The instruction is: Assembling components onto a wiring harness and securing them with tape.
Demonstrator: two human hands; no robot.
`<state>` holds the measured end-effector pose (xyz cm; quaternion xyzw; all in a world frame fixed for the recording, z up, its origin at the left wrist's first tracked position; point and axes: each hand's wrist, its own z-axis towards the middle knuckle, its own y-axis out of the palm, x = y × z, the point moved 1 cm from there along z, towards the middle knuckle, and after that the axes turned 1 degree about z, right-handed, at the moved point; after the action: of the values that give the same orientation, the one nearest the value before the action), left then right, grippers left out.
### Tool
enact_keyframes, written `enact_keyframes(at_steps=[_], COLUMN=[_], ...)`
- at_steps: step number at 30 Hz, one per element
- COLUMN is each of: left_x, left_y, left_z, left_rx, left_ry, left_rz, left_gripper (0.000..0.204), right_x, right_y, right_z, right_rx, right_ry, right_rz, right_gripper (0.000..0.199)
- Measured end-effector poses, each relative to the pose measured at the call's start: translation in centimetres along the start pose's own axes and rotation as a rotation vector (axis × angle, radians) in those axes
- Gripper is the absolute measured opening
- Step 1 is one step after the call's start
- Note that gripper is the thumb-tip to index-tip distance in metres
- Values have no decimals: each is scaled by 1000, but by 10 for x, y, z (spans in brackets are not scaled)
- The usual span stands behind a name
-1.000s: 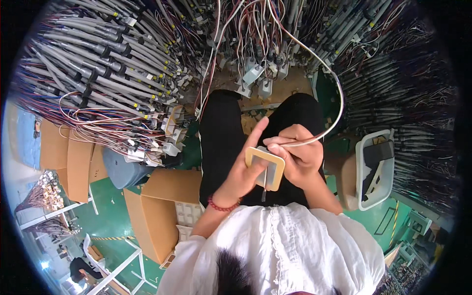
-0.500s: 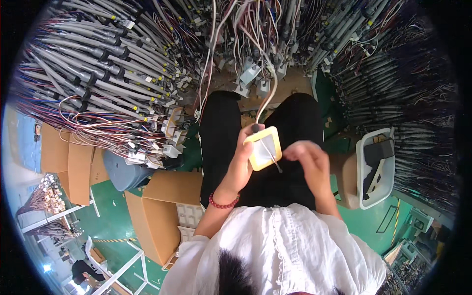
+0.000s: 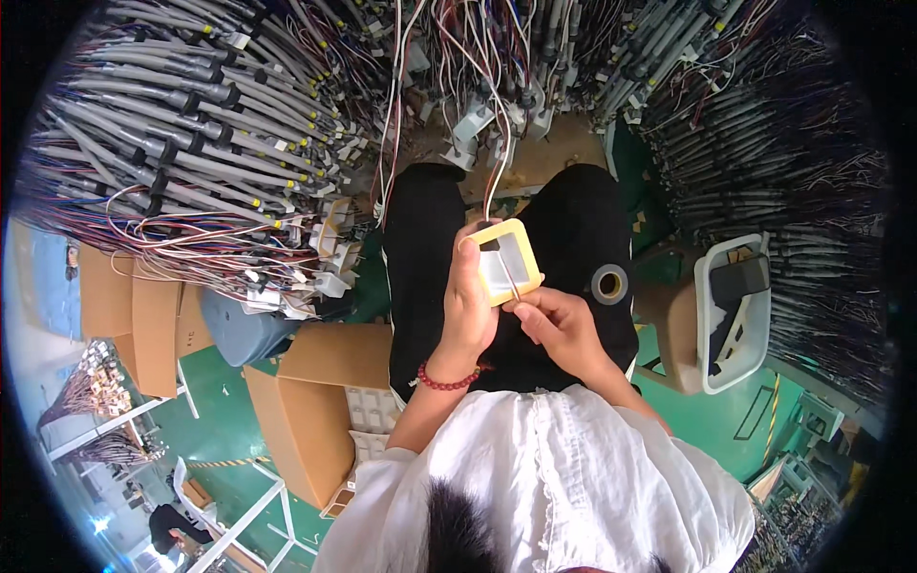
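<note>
My left hand [image 3: 466, 310] is wrapped round a small white box with a yellow rim [image 3: 525, 250], its open side facing up. A white and dark wire [image 3: 493, 186] runs from the far end of this box up toward the hanging bundles. Inside it lies a thin dark strand [image 3: 509, 274], slanting down to the near edge. At that edge my right hand [image 3: 562, 329] pinches the strand's end between thumb and fingers. On my right thigh lies a roll of dark tape [image 3: 608, 284]. The red bead bracelet [image 3: 447, 382] is on my left wrist.
Thick grey cable bundles [image 3: 172, 143] crowd the left, with darker bundles [image 3: 764, 181] along the right. More wires with white connector boxes [image 3: 473, 124] hang ahead. An open cardboard box [image 3: 306, 430] stands at my left, a pale bin [image 3: 705, 325] at my right.
My right hand has moved left to the box and pinches the strand. The box has tilted and shifted slightly upward. The tape roll, earlier hidden by my right hand, now shows on my thigh.
</note>
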<state>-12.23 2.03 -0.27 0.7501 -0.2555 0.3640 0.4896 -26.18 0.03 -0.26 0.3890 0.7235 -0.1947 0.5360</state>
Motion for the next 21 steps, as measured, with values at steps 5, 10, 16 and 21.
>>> enact_keyframes(at_steps=[5,10,16,21], left_x=[-7,-10,-9,3], left_y=[-8,-13,-25,-16], left_z=[-2,0,7,7], left_rx=[73,91,87,71], left_ry=[-144,-214,-149,-65], left_rz=[-125,-128,-44,28], left_gripper=[56,57,55,53], right_x=[-2,-2,-1,0], right_y=[4,3,-16,-40], right_z=[1,1,1,-5], right_rx=[51,34,-224,-102], right_ry=[-324,-412,-77,11], right_rz=[-269,-379,33,42], right_gripper=[16,15,36,34])
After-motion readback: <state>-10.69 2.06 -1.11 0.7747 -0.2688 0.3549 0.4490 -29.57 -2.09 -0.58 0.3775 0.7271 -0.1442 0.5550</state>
